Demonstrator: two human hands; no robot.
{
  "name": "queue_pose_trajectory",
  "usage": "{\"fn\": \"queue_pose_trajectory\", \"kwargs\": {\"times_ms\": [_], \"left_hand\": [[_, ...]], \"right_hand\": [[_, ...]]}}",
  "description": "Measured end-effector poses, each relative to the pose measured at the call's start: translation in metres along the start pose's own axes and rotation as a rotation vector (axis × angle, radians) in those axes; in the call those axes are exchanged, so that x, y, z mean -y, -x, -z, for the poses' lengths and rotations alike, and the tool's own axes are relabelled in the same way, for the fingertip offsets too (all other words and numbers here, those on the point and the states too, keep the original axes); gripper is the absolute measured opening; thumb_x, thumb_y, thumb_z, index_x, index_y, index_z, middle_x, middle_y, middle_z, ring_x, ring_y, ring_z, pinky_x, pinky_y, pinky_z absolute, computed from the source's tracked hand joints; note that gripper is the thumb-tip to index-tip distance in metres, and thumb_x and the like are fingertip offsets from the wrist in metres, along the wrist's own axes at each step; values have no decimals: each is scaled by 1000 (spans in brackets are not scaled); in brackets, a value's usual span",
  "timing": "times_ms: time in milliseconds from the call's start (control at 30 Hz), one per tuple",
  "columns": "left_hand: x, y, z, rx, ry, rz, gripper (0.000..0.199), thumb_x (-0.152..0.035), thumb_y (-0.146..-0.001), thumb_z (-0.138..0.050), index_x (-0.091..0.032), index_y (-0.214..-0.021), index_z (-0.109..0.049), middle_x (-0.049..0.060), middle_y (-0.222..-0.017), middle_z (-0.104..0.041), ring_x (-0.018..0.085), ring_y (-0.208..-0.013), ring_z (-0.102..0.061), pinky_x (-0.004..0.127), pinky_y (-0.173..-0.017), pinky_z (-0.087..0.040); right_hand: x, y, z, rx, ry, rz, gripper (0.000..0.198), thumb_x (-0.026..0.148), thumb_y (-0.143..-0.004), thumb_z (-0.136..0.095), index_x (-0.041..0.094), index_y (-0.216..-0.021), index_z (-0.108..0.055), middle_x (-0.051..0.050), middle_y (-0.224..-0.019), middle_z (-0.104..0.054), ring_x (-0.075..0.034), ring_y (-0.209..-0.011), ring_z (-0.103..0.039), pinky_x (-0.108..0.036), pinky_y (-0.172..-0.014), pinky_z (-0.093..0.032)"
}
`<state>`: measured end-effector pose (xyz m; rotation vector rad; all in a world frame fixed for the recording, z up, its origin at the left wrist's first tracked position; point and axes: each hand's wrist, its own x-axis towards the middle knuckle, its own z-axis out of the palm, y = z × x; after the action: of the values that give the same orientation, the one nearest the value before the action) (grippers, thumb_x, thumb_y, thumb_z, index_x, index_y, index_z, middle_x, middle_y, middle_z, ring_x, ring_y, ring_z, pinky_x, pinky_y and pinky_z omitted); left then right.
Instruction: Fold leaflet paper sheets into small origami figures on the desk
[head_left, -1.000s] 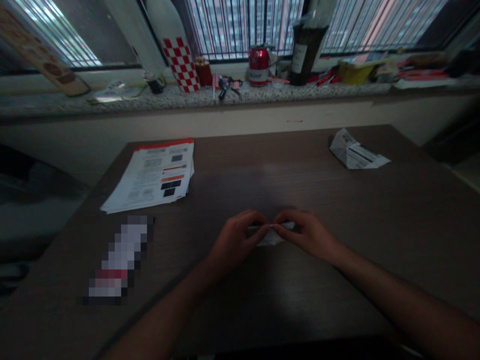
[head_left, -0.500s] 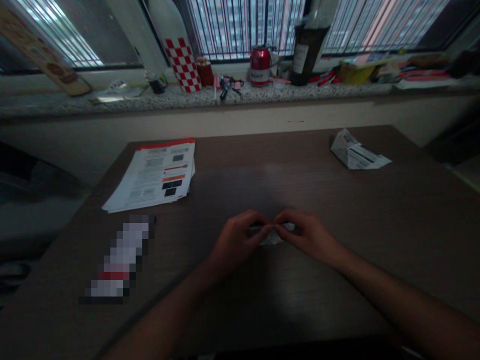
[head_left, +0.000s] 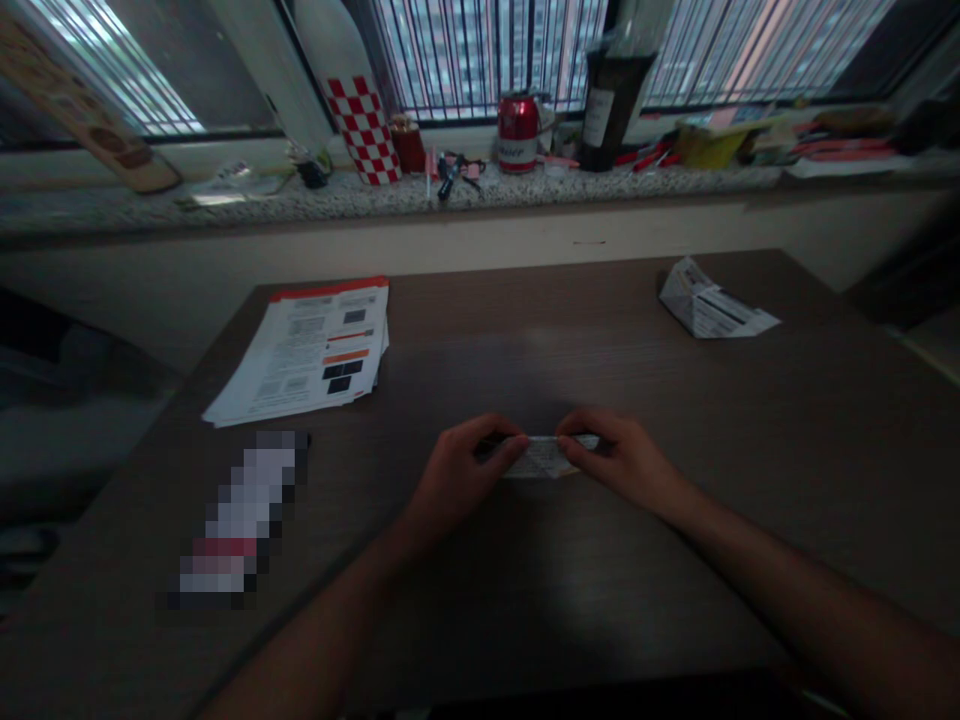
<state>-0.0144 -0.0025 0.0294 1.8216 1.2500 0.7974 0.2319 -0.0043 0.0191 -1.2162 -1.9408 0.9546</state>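
Observation:
A small folded piece of printed paper (head_left: 541, 457) is held low over the middle of the dark wooden table (head_left: 480, 350). My left hand (head_left: 469, 465) pinches its left part between thumb and fingers. On the other side, my right hand (head_left: 619, 458) pinches the top edge near the right end. The paper's middle shows between the two hands, with fine print on it and a small orange patch at the lower edge. Its ends are partly hidden behind my fingers.
A stack of printed sheets (head_left: 307, 350) lies at the table's back left, with a pixelated object (head_left: 240, 515) in front of it. Folded printed paper (head_left: 712, 305) stands at the back right. Along the windowsill (head_left: 360, 205) are a checkered bottle (head_left: 365, 130), a red can (head_left: 517, 135) and clutter.
My hands have moved apart along the paper's top edge, the left one leftward and the right one slightly rightward. More of the paper's middle now shows.

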Motion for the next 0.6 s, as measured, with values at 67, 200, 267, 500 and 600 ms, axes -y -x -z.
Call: {"fn": "queue_pose_trajectory", "kwargs": {"times_ms": [67,200,267,500,600], "left_hand": [[1,0,1,-4,2,9,20,-38,-99,-69,-21,-94,-76,0,-86,-77,17,-76,-69,28,-74,-52],[1,0,2,-9,-12,16,24,-40,-99,-67,-20,-89,-75,0,-82,-76,16,-72,-67,27,-70,-51],[1,0,2,-10,-27,16,25,-40,-99,-67,-20,-87,-75,0,-80,-75,16,-71,-67,27,-68,-50],[0,0,3,-24,-47,5,22,-37,-99,-67,-20,-87,-74,0,-81,-75,16,-72,-67,27,-70,-51],[-1,1,1,-15,-27,-10,16,-32,-98,-68,-20,-89,-74,0,-84,-75,16,-75,-68,26,-71,-51]], "right_hand": [[-1,0,1,-7,-6,-6,17,36,-99,-64,23,-97,-74,-4,-94,-76,-21,-85,-70,-32,-75,-54],[-1,-1,3,3,-14,8,16,35,-99,-64,23,-95,-74,-3,-93,-76,-20,-84,-70,-30,-75,-53],[-1,-1,3,11,-13,12,16,34,-100,-63,23,-96,-74,-3,-94,-76,-20,-86,-70,-30,-77,-53],[-1,-3,1,41,-49,-21,23,43,-101,-65,23,-101,-75,-4,-97,-78,-21,-88,-72,-32,-80,-54],[0,-2,-2,63,-56,-14,22,42,-101,-64,24,-100,-75,-4,-97,-78,-21,-90,-72,-32,-81,-54]]}}
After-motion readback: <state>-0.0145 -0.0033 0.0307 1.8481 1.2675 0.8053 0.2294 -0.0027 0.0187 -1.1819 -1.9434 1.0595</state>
